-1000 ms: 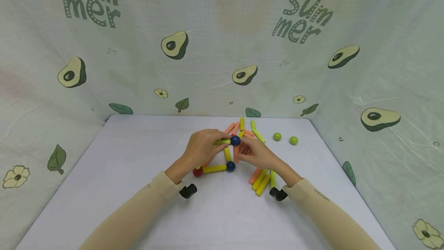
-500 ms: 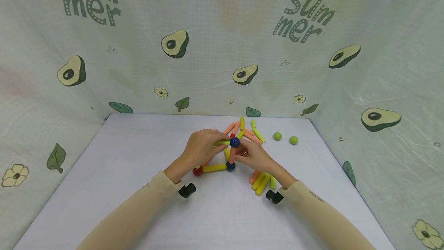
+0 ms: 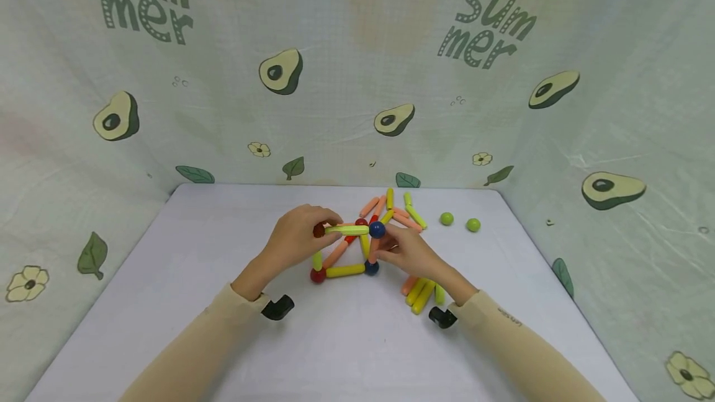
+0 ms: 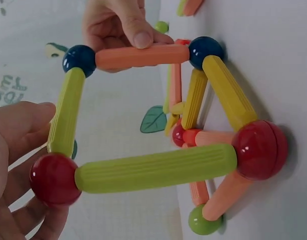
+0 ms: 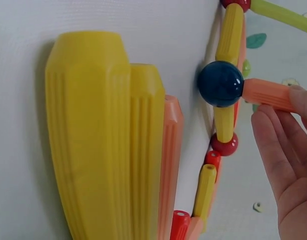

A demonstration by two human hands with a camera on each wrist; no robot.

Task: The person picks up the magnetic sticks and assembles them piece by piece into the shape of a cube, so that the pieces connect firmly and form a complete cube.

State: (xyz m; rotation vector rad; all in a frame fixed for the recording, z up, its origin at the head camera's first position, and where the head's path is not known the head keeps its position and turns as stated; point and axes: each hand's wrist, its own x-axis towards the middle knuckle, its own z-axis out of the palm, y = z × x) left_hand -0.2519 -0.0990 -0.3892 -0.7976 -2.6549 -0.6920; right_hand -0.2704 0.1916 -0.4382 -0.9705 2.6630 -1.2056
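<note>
An upright frame of ball-and-rod building pieces stands on the table. My right hand (image 3: pixel 410 250) pinches its orange rod (image 5: pixel 268 94), which joins an upper blue ball (image 3: pixel 377 229) and a lower blue ball (image 5: pixel 221 84). My left hand (image 3: pixel 293 234) holds the upper red ball (image 4: pixel 56 180), its fingers curled about it. A light green rod (image 3: pixel 349 229) spans from that ball to the upper blue ball. Another light green rod (image 4: pixel 156 168) runs down to the lower red ball (image 4: pixel 261 150). Along the base, a yellow rod (image 3: pixel 345 271) links the lower red and blue balls.
Loose yellow rods (image 3: pixel 422 296) lie near my right wrist beside orange and green ones. Two green balls (image 3: pixel 473 225) sit at the back right. More orange rods (image 3: pixel 369 206) lie behind the frame. A printed cloth (image 3: pixel 335 160) hangs around the table.
My right hand has brought the orange rod left, between the two blue balls. My left hand has slid left along the top light green rod to the red ball, uncovering that rod.
</note>
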